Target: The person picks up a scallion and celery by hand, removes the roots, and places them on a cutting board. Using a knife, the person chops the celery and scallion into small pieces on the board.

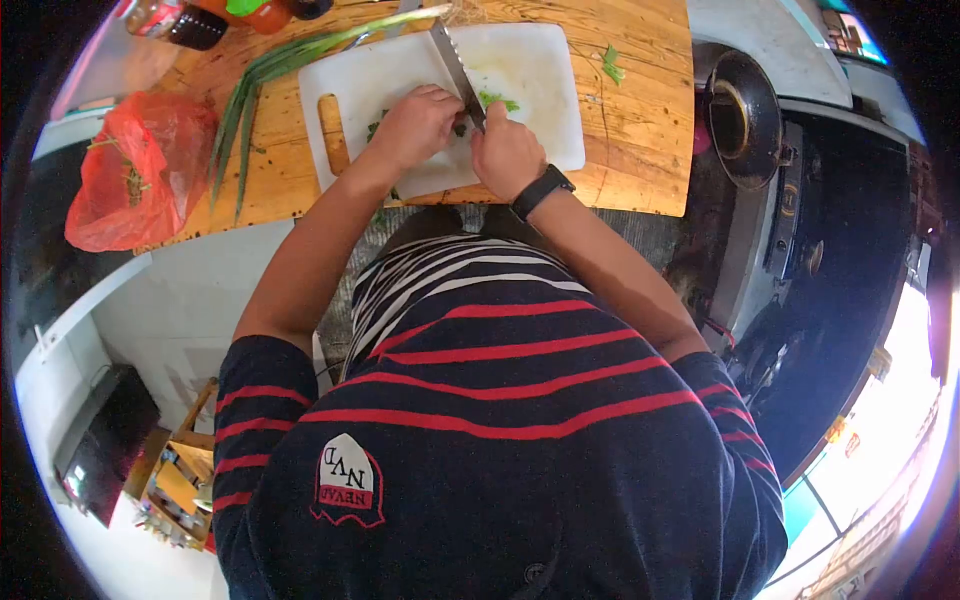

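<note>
A white cutting board (535, 75) lies on a wooden table (640, 110). My right hand (507, 152), with a black watch on the wrist, grips a knife (455, 62) whose blade points away across the board. My left hand (415, 122) presses down on chopped greens (497, 100) right beside the blade. Both hands sit at the near edge of the board, almost touching. What lies under my left palm is hidden.
Long green onions (285, 60) lie across the table left of the board. A brown stick-shaped thing (333, 132) rests on the board's left edge. A red plastic bag (140, 170) sits far left, bottles (190, 20) at the back, a dark wok (745, 115) on the right.
</note>
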`<action>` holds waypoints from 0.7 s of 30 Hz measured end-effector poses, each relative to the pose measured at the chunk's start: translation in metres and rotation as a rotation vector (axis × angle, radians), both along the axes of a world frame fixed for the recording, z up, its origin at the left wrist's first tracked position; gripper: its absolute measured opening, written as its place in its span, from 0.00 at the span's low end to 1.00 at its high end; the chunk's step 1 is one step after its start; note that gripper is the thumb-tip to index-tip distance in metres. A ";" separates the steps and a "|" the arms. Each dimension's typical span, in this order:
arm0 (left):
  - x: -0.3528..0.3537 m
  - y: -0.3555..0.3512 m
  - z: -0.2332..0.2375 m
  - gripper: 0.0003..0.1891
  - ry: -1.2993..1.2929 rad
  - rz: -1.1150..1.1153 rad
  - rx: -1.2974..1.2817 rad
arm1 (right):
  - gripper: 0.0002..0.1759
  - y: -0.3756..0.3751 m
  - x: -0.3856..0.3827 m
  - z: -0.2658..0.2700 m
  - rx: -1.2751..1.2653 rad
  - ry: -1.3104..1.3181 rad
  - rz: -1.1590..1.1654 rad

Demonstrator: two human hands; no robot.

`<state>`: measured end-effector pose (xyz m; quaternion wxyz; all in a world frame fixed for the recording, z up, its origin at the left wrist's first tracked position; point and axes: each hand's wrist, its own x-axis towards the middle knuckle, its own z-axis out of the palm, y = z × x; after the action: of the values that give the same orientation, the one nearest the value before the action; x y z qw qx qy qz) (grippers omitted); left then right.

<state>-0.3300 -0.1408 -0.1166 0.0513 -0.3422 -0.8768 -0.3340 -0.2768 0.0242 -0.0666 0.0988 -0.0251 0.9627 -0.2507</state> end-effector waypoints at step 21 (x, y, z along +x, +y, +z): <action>0.001 -0.002 0.004 0.07 -0.131 0.108 0.049 | 0.14 0.028 0.003 0.013 -0.036 -0.020 0.044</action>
<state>-0.3287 -0.1424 -0.1128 0.0202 -0.2703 -0.8871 -0.3737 -0.2740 0.0518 -0.0533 0.1136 -0.0455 0.9562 -0.2660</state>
